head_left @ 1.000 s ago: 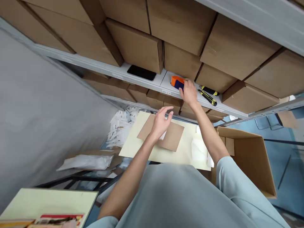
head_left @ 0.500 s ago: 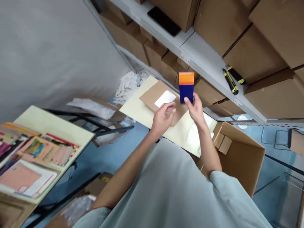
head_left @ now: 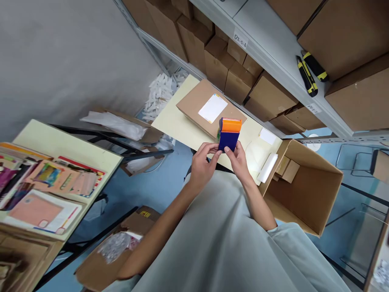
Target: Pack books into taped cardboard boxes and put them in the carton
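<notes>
The blue-orange object (head_left: 229,140) hides part of the flat carton (head_left: 193,106).

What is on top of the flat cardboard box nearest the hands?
A white label lies on the flat cardboard box. The held blue-and-orange object hides part of the box's top; anything there cannot be seen.

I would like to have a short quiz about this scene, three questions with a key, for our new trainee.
1. Choose one. The left hand and right hand hold an object coloured:
a) black and yellow
b) orange and blue
c) red and white

2. True or false? The flat cardboard package on the table carries a white label.

3. Fill in: two black-and-yellow ______ lie on the shelf.

Key: 1. b; 2. true; 3. cutters.
</notes>
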A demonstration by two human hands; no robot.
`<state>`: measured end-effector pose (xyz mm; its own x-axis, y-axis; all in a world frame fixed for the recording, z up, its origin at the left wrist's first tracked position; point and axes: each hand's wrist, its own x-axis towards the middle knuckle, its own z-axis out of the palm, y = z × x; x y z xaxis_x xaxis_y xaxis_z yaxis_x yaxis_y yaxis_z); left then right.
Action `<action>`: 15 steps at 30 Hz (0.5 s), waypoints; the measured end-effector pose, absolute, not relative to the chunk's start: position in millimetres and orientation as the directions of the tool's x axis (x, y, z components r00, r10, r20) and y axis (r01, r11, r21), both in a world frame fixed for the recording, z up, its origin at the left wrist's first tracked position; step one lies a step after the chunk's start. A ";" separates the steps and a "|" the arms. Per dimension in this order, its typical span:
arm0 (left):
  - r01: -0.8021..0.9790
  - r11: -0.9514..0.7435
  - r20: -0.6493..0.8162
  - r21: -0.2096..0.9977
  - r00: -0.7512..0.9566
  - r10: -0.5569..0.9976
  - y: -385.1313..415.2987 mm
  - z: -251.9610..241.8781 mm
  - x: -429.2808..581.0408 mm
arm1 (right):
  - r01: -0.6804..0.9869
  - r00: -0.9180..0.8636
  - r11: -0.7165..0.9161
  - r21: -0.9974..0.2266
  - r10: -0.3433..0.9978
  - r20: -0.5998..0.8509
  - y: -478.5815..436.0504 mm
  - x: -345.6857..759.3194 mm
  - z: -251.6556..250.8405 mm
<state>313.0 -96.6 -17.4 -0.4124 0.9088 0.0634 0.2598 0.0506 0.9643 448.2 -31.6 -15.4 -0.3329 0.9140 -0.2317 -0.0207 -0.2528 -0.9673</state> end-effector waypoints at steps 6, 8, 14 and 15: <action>0.327 0.003 0.083 0.945 -0.250 0.965 -108.2 -1.3 298.9 | -0.014 -0.409 -0.281 -0.960 0.877 -0.251 -42.8 446.1 -4.2; 0.335 0.022 0.070 0.942 -0.262 0.963 -107.5 6.2 294.9 | 0.032 -0.387 -0.255 -0.966 0.888 -0.247 -45.2 448.9 -3.7; 0.332 0.026 0.105 0.943 -0.372 0.922 -86.4 43.1 270.4 | 0.154 -0.466 -0.215 -0.964 0.845 -0.263 -59.5 468.5 -0.2; 0.339 0.014 0.107 0.941 -0.337 0.935 -81.5 49.0 264.9 | 0.191 -0.478 -0.205 -0.960 0.834 -0.274 -61.5 472.5 0.2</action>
